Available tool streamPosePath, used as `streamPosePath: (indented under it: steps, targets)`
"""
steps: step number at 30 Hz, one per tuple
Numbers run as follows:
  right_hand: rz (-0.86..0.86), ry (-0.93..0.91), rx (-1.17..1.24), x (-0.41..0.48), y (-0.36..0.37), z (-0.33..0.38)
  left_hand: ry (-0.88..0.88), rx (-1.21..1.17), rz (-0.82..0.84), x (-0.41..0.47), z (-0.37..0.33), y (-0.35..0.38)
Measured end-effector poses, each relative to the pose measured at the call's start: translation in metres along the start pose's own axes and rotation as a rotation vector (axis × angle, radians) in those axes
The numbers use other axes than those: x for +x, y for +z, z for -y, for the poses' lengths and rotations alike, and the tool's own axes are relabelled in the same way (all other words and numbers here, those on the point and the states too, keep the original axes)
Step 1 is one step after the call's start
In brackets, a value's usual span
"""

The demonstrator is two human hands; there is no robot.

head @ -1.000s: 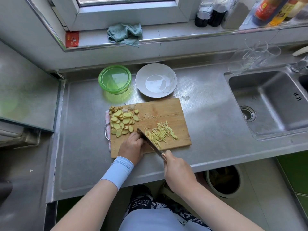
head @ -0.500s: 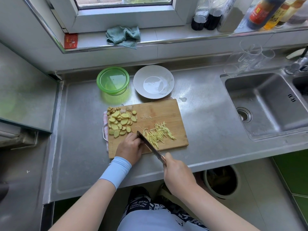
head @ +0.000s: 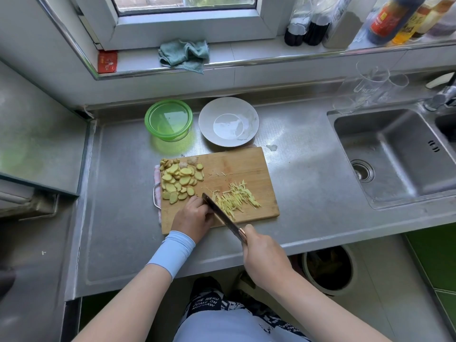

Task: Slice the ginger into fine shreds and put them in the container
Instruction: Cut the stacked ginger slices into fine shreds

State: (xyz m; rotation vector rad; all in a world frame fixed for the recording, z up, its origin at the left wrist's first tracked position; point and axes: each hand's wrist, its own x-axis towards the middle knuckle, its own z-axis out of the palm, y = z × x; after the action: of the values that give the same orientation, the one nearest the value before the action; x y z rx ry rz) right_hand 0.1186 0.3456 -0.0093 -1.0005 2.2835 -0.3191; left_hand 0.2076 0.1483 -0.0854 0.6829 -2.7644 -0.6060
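Observation:
A wooden cutting board (head: 237, 161) lies on the steel counter. A heap of yellow ginger slices (head: 180, 180) covers its left part, and a pile of fine ginger shreds (head: 237, 199) lies at its front right. My left hand (head: 193, 218) has curled fingers pressed down on the board right against the blade; what lies under them is hidden. My right hand (head: 264, 257) grips the handle of a knife (head: 220, 214), whose blade stands on the board between my left hand and the shreds. A green container (head: 168, 119) sits behind the board.
A white plate (head: 249, 112) stands right of the green container. A steel sink (head: 394, 154) lies to the right, with clear glasses (head: 370, 82) behind it. Bottles (head: 385, 18) and a green cloth (head: 183, 54) sit on the window sill. A bin (head: 328, 267) stands below the counter edge.
The knife and both hands keep nearly the same place on the board. The camera has shifted slightly. The shred pile looks much the same.

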Motion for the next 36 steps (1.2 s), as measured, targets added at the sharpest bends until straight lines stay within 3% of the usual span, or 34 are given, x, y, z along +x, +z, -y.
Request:
streamPosePath:
  steps: [10,17,22,25,28,36]
  targets:
    - [0.014,0.015,0.018,0.032,0.001,0.014,0.045,-0.017,-0.031,-0.003,0.003,0.006]
    - [0.007,-0.056,0.062,0.043,-0.032,-0.016,0.062,-0.05,0.072,0.003,-0.001,-0.013]
    - [0.017,-0.081,0.062,0.051,-0.06,-0.046,-0.231,-0.219,-0.05,0.008,0.007,-0.029]
    - [0.101,-0.124,0.019,0.049,-0.063,-0.049,-0.41,-0.193,-0.144,0.008,0.014,-0.04]
    - [0.168,-0.163,-0.037,0.053,-0.06,-0.045,-0.574,-0.181,-0.135,0.01,0.017,-0.049]
    - [0.138,-0.152,-0.143,0.1,-0.09,-0.047,-0.529,-0.171,-0.038,0.009,0.008,-0.044]
